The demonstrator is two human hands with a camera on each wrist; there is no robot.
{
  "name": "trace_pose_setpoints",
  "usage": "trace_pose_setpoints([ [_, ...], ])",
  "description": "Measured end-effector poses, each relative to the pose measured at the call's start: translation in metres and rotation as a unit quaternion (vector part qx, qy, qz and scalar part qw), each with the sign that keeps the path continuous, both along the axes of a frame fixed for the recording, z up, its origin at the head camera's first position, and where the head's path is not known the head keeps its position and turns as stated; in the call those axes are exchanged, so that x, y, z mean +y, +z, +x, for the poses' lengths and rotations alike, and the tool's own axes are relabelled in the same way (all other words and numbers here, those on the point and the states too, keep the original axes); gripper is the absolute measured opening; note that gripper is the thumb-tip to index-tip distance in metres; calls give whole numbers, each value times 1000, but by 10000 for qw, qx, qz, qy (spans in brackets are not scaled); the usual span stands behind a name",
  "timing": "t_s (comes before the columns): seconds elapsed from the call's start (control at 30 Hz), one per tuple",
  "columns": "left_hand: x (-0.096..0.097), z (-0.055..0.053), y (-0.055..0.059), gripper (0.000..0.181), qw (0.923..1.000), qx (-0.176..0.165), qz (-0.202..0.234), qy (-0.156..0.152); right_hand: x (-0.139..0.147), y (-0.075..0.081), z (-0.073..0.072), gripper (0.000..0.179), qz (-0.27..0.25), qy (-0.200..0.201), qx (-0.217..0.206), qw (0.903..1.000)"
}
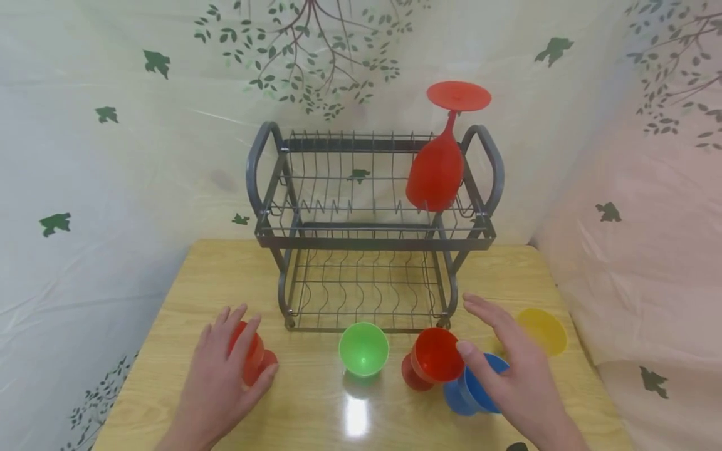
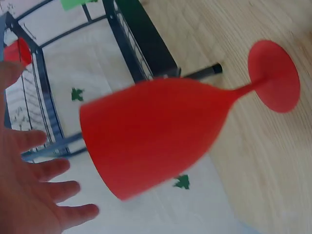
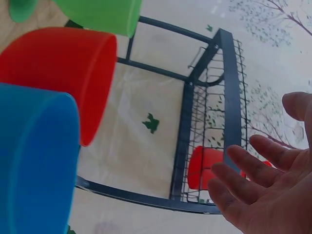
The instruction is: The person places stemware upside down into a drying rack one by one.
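Holding both hands with fingers apart, we grip nothing: left hand [image 1: 220,376] at the left red goblet [image 1: 254,360], right hand [image 1: 516,369] near the blue goblet [image 1: 479,396].
Left red goblet: upright, deep smooth bowl, thin stem, round foot. We note tabletop [image 1: 307,401] between it and the green goblet [image 1: 363,349]; the rack's [image 1: 375,243] lower front edge runs just behind the green one.

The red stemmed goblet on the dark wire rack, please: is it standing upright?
No, the red goblet sits upside down in the rack, its round foot uppermost.
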State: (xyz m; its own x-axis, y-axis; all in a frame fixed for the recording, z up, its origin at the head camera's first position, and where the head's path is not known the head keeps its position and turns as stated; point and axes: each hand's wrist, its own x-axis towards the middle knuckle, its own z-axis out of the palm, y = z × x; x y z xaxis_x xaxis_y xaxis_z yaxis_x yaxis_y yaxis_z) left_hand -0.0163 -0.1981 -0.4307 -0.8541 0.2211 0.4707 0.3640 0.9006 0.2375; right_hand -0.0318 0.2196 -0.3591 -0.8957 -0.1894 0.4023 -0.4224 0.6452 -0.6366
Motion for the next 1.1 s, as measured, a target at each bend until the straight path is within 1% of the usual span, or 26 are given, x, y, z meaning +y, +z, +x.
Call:
trace_pose_setpoints([
  [0.07,-8,0,-1,75,9988,-443,-55,212,-2,-4,5,59,190,-10,-234,9995],
  [0.13,-16,-1,-2,80,9957,-849,-74,375,-4,-8,8,57,423,-43,-376,9984],
  [0.23,-25,-5,-2,90,9898,-1310,-108,555,-9,-12,13,55,720,-39,-599,9956],
  [0.33,-33,-10,-2,91,9838,-1686,-118,600,-16,-17,16,54,832,50,-639,9945],
  [0.47,-40,-15,-1,92,9718,-2280,-122,595,-24,-25,19,52,742,263,-450,9959],
  [0.53,-43,-18,0,92,9663,-2510,-149,558,-28,-29,20,50,733,329,-490,9956],
  [0.67,-45,-24,1,88,9602,-2739,-245,496,-34,-35,22,49,789,360,-865,9925],
  [0.83,-45,-29,3,78,9576,-2833,-339,395,-40,-44,24,50,789,388,-1023,9909],
  [0.93,-45,-29,6,72,9568,-2865,-369,342,-43,-48,25,49,761,386,-1096,9903],
  [1.03,-45,-27,9,72,9533,-2977,-358,346,-45,-50,26,49,710,353,-1202,9896],
  [1.1,-44,-24,13,73,9496,-3099,-327,345,-45,-51,27,49,667,345,-1266,9891],
])
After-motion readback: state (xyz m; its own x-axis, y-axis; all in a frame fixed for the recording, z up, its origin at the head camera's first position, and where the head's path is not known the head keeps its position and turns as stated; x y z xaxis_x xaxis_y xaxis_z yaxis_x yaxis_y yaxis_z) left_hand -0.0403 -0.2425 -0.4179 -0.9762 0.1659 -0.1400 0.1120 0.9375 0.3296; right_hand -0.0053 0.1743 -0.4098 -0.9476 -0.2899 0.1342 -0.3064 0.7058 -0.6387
